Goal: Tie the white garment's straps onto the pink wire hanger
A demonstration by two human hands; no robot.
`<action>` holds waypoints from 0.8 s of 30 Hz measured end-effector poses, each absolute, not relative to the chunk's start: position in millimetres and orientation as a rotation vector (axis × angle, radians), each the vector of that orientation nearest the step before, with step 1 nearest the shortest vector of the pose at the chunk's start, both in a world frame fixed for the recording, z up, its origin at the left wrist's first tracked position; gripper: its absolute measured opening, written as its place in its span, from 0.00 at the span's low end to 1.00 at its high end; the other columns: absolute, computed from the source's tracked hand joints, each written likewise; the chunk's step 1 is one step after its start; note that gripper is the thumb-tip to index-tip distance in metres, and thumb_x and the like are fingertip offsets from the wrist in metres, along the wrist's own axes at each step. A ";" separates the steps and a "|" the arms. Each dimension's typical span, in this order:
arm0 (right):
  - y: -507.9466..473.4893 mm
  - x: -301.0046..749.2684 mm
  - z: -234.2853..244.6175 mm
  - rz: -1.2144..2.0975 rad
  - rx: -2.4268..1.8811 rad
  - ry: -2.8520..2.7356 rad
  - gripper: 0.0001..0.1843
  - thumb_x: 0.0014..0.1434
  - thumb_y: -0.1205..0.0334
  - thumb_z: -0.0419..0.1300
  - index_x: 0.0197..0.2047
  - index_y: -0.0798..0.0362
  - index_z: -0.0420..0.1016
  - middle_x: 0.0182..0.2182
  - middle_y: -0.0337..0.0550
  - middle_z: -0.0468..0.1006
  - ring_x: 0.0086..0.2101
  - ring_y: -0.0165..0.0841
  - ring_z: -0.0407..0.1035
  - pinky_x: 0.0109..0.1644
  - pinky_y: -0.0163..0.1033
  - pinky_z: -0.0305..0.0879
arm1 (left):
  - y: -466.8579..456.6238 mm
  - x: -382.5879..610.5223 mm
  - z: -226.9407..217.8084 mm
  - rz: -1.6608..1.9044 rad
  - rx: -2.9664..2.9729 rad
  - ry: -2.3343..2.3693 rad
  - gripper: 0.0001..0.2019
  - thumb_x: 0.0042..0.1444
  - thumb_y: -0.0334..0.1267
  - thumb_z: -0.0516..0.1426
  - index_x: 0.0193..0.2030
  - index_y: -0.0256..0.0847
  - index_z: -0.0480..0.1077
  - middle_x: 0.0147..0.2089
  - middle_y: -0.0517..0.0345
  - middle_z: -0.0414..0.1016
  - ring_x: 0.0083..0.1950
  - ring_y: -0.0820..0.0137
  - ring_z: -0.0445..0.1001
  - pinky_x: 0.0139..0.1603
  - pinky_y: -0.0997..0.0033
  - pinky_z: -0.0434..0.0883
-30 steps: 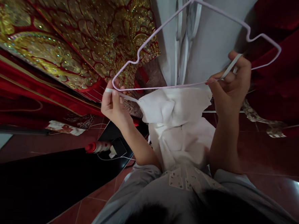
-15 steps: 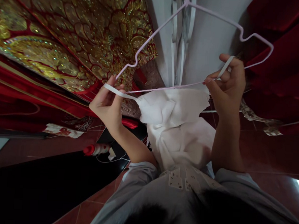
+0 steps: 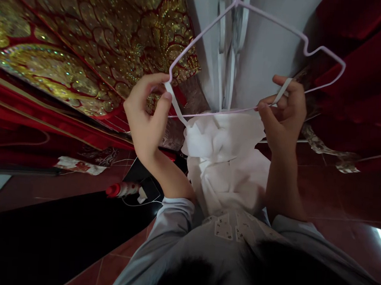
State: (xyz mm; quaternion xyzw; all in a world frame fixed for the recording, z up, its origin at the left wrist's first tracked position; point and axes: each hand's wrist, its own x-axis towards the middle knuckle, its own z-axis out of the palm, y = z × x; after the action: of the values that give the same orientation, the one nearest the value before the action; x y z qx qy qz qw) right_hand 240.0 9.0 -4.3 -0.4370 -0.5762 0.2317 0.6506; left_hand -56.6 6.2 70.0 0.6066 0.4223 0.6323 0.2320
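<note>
A pale pink hanger (image 3: 206,33) spans the upper middle, its hook end cut off at the top edge. From its lower bar a white garment (image 3: 225,136) hangs down in front of my body. My left hand (image 3: 149,110) pinches a white strap (image 3: 176,103) of the garment by the notch in the hanger's left shoulder. Around the fingers of my right hand (image 3: 284,107) loops the other white strap (image 3: 282,92); its thumb and forefinger pinch at the hanger's lower bar. The hanger's right notch stands above that hand, with no strap in it.
Gold-sequined red garments (image 3: 129,35) hang close on the left, and dark red cloth (image 3: 368,80) hangs on the right. White metal bars (image 3: 222,67) stand behind the hanger. A red-capped bottle (image 3: 123,190) and a cable lie on a black surface (image 3: 75,230) at lower left.
My left hand has moved up and right, carrying its strap from the hanger's lower left end to the left notch. My right hand and the hanger have shifted slightly left.
</note>
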 end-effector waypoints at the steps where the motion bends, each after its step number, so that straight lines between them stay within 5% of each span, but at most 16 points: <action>1: 9.3 241.1 -4.4 0.526 -0.987 -1.300 0.28 0.63 0.40 0.69 0.63 0.36 0.70 0.33 0.37 0.76 0.23 0.28 0.58 0.26 0.38 0.56 | 5.4 -55.2 68.9 1.722 1.775 1.160 0.13 0.62 0.49 0.72 0.47 0.46 0.82 0.48 0.56 0.83 0.57 0.55 0.78 0.65 0.54 0.73; 5: 10.2 243.6 -5.3 0.537 -1.019 -1.311 0.29 0.63 0.39 0.68 0.63 0.37 0.68 0.34 0.38 0.77 0.23 0.29 0.57 0.27 0.39 0.57 | 8.3 -47.4 51.4 1.937 1.745 1.102 0.13 0.68 0.48 0.67 0.55 0.47 0.82 0.57 0.57 0.82 0.61 0.58 0.77 0.69 0.54 0.72; 9: 8.1 239.3 -5.4 0.546 -1.025 -1.331 0.30 0.65 0.36 0.64 0.65 0.36 0.65 0.35 0.39 0.77 0.25 0.32 0.59 0.33 0.44 0.61 | 16.0 -32.5 24.0 2.330 1.236 1.000 0.18 0.63 0.39 0.70 0.57 0.56 0.75 0.57 0.63 0.81 0.60 0.61 0.79 0.55 0.61 0.77; 12: 4.7 234.9 -2.3 0.563 -1.071 -1.344 0.28 0.68 0.35 0.58 0.66 0.34 0.62 0.40 0.43 0.79 0.29 0.37 0.65 0.39 0.50 0.65 | 16.2 -11.8 15.4 2.287 0.878 1.004 0.21 0.68 0.36 0.61 0.65 0.54 0.64 0.53 0.58 0.81 0.44 0.69 0.79 0.46 0.66 0.77; 15: 1.4 232.6 3.6 0.525 -1.056 -1.315 0.25 0.69 0.40 0.55 0.66 0.35 0.66 0.40 0.44 0.80 0.26 0.36 0.65 0.37 0.51 0.66 | 11.8 5.8 18.9 2.163 0.804 1.043 0.31 0.70 0.33 0.57 0.75 0.55 0.50 0.39 0.62 0.78 0.35 0.71 0.75 0.42 0.70 0.74; 20: 14.2 249.6 0.7 0.305 -0.973 -1.075 0.23 0.62 0.60 0.51 0.55 0.50 0.81 0.40 0.49 0.85 0.22 0.30 0.65 0.24 0.37 0.51 | 7.9 5.6 25.0 2.128 0.828 0.998 0.18 0.65 0.31 0.56 0.59 0.48 0.59 0.26 0.69 0.64 0.28 0.70 0.69 0.35 0.73 0.69; 24: 42.5 292.7 -17.3 0.030 -0.799 -0.820 0.20 0.58 0.70 0.54 0.47 0.53 0.84 0.37 0.45 0.84 0.21 0.25 0.65 0.26 0.35 0.61 | 9.1 -0.8 26.1 2.136 0.861 0.958 0.17 0.59 0.31 0.57 0.52 0.49 0.57 0.26 0.70 0.60 0.26 0.70 0.65 0.35 0.72 0.68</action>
State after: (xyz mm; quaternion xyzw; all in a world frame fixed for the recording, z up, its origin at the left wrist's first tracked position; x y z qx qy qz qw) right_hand 292.7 42.5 -17.3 -0.3779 -0.3880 0.0140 0.8405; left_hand -0.8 9.1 26.1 0.3272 0.3641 0.8119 0.3182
